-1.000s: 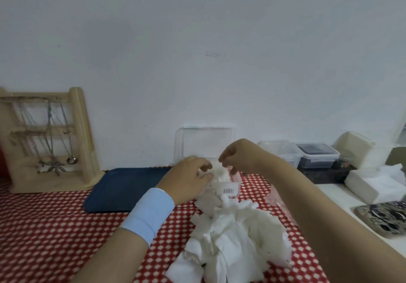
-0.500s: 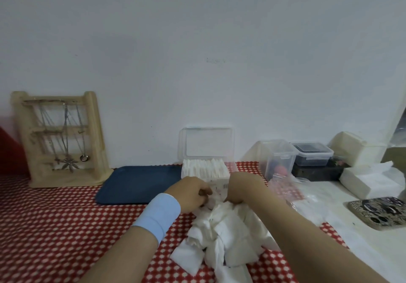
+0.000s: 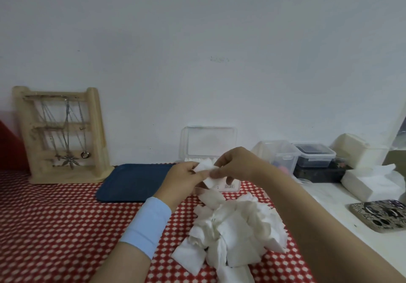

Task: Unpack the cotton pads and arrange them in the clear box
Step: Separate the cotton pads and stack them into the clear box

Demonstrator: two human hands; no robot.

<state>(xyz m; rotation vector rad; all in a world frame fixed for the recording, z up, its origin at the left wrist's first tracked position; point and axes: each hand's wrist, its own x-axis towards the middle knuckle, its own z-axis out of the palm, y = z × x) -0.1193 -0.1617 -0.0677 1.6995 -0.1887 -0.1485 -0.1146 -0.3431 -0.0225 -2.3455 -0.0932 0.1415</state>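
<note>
The left hand (image 3: 184, 179) and right hand (image 3: 237, 164) meet in front of the box (image 3: 230, 187). Each pinches one end of a small bunch of pads (image 3: 205, 168) between thumb and fingertips. Half a second ago both hands were down on the pile (image 3: 232, 227), digging into its far edge; now they have lifted clear of it with a fresh bunch and brought it up level with the box mouth. A second ago they were at the box itself, so this looks like another round of the same cycle: pick up, square up, slot in. The bunch seems to be getting straightened before it goes in, and one pad hangs lower and crooked below the fingers.

The held pads are white, thin, soft-edged squares, slightly fanned rather than flush. Behind the hands the box stands open with its lid (image 3: 208, 142) tipped up against the wall, and a row of pads already stands on edge inside at its left end (image 3: 191, 159). How full it is cannot be told, since the hands cover most of it. The pile near the person is still large and tumbled, so much of the job appears to remain.

A blue tray (image 3: 134, 181) lies left of the box on the red checked cloth (image 3: 55, 227).
</note>
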